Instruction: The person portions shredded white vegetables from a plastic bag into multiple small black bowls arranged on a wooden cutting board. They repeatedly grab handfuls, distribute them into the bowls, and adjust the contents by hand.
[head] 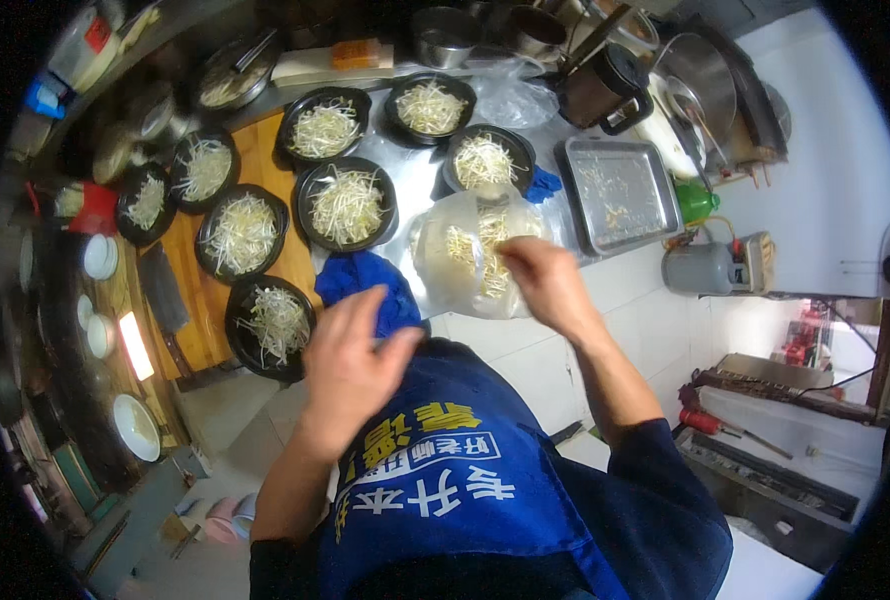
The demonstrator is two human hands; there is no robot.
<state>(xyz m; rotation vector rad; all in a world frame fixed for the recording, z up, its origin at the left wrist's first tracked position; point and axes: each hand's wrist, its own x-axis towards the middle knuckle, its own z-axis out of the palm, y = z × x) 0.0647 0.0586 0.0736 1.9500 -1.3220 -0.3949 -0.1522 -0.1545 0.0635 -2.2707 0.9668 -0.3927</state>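
Observation:
A clear plastic bag (437,259) of bean sprouts (494,277) lies with its mouth open on the metal counter. My right hand (546,281) is over the bag's right side, fingertips drawn together at the sprouts; whether they grip anything is unclear. Empty, with thumb and fingers apart, my left hand (355,360) hovers beside a crumpled blue cloth (362,289). To its left stands a black bowl (238,341) with sprouts heaped in it. Several more black bowls, including one in the middle (313,232), hold similar heaps.
A cleaver (161,289) rests on the wooden board (257,154) at left. Right of the bag, a metal tray (670,195) has scattered sprout bits in it. Behind are a dark jug (602,90) and several pots. A gas cylinder (692,268) stands at right.

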